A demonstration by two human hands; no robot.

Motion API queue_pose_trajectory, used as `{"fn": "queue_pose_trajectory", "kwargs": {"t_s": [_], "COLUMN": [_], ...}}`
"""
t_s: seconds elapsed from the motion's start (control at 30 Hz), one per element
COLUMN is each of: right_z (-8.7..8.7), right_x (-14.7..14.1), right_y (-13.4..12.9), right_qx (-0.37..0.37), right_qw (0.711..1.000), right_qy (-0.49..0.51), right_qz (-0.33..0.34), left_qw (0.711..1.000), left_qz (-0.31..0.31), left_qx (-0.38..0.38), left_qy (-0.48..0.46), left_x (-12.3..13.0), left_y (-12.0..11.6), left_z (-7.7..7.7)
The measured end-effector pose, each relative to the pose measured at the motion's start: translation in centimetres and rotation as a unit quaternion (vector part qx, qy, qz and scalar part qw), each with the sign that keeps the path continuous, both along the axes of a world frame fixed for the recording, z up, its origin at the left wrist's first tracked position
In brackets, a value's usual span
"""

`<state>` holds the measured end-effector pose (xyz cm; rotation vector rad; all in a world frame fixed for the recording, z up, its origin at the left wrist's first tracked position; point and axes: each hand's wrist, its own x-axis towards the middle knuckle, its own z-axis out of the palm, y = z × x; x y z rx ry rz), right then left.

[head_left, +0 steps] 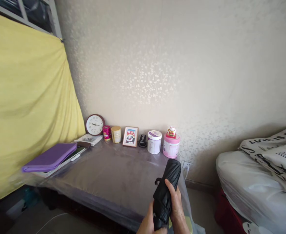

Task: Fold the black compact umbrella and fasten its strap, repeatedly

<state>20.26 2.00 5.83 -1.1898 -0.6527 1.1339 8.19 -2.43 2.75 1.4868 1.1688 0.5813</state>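
Note:
A folded black umbrella (166, 191) is held tilted over the table's near right corner, its upper end leaning away from me. My left hand (148, 222) is closed around its lower end. Higher up, my right hand (176, 208) wraps its right side, the thumb lying along the black fabric. A small strap loop (158, 180) sticks out on the umbrella's left side. Beyond it, a pink-lidded tub (171, 148) carries a small cat figurine (171, 132). A white tub with a purple label (154, 142) stands to its left.
Plastic film covers the table (104, 175). Along the wall are a round clock (95, 124), a pink tin (106, 133), a yellow-lidded jar (116, 134), a framed panda picture (130, 136) and a black device (142, 141). A purple folder (51, 156) lies left; a plastic-wrapped bundle (255, 182) stands right.

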Motion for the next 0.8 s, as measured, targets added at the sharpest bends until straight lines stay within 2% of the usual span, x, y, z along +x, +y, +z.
{"fn": "queue_pose_trajectory", "kwargs": {"t_s": [0.07, 0.13, 0.23, 0.3, 0.37, 0.4, 0.43, 0.5, 0.57, 0.63, 0.7, 0.8], "right_z": [0.0, -0.1, -0.4, -0.6, -0.7, -0.8, -0.8, -0.8, -0.7, -0.7, -0.7, -0.8], "right_x": [0.1, 0.2, 0.3, 0.2, 0.0, -0.1, -0.1, -0.2, -0.1, -0.1, -0.1, -0.3], "right_y": [-0.1, -0.1, 0.2, 0.3, 0.2, 0.2, 0.1, -0.1, -0.3, -0.3, -0.2, 0.0], "right_qx": [0.012, 0.017, 0.011, 0.005, 0.000, -0.001, -0.001, -0.001, 0.002, 0.004, 0.009, 0.014], "right_qw": [0.999, 0.999, 0.999, 0.999, 0.999, 0.999, 1.000, 0.999, 1.000, 1.000, 1.000, 1.000], "right_qy": [0.027, 0.011, -0.046, -0.052, -0.036, -0.026, -0.017, -0.002, 0.013, 0.018, 0.012, 0.000], "right_qz": [0.025, 0.026, -0.005, -0.016, -0.018, -0.021, -0.026, -0.033, -0.024, -0.010, -0.002, 0.004], "left_qw": [0.996, 0.996, 0.998, 0.981, 0.968, 0.970, 0.977, 0.997, 0.996, 0.987, 0.995, 0.994], "left_qz": [-0.024, -0.020, 0.017, 0.020, 0.013, 0.010, 0.007, -0.015, -0.048, -0.065, -0.042, 0.006], "left_qx": [-0.027, -0.025, 0.012, 0.029, 0.041, 0.046, 0.050, 0.034, -0.014, -0.047, -0.020, 0.044], "left_qy": [-0.082, -0.084, 0.067, 0.188, 0.247, 0.240, 0.206, 0.069, -0.077, -0.137, -0.090, 0.098], "left_x": [0.2, 0.4, 0.6, 0.5, 0.2, 0.0, -0.2, -0.4, -0.4, -0.3, 0.0, 0.1], "left_y": [-0.1, 0.0, 0.4, 0.6, 0.7, 0.7, 0.6, 0.5, 0.4, 0.3, 0.2, 0.2], "left_z": [0.2, -0.1, -1.0, -1.5, -1.6, -1.5, -1.3, -0.7, -0.1, 0.1, -0.1, -0.6]}}
